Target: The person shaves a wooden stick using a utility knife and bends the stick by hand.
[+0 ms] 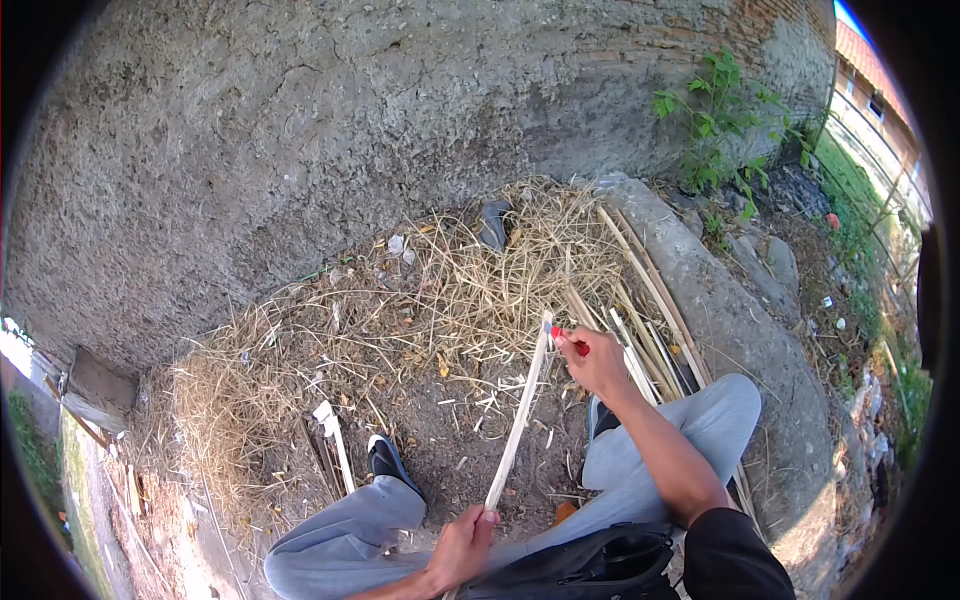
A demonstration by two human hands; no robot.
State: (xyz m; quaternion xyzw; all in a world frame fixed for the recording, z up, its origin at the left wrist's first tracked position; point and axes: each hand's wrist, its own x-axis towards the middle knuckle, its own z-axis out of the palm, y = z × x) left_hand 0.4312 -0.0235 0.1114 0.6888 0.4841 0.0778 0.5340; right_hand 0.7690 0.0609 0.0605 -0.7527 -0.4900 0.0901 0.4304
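Observation:
A long pale wooden strip (518,430) slants upward in front of my bent legs. My left hand (464,546) is closed around its lower part, close to my lap. Near the strip's upper end, my right hand (592,360) is wrapped round a small red-handled tool (570,340). The tool's tip touches or nearly touches the wood there; its exact shape is too small to make out. Pale shavings (492,400) lie scattered on the soil beneath the strip.
Several wooden strips (655,290) lie to the right, beside a long stone ledge (740,340). Dry straw (450,260) covers the ground below a rough wall (300,130). Another pale piece (338,445) rests near my left shoe (392,462). A green plant (715,120) grows by the wall.

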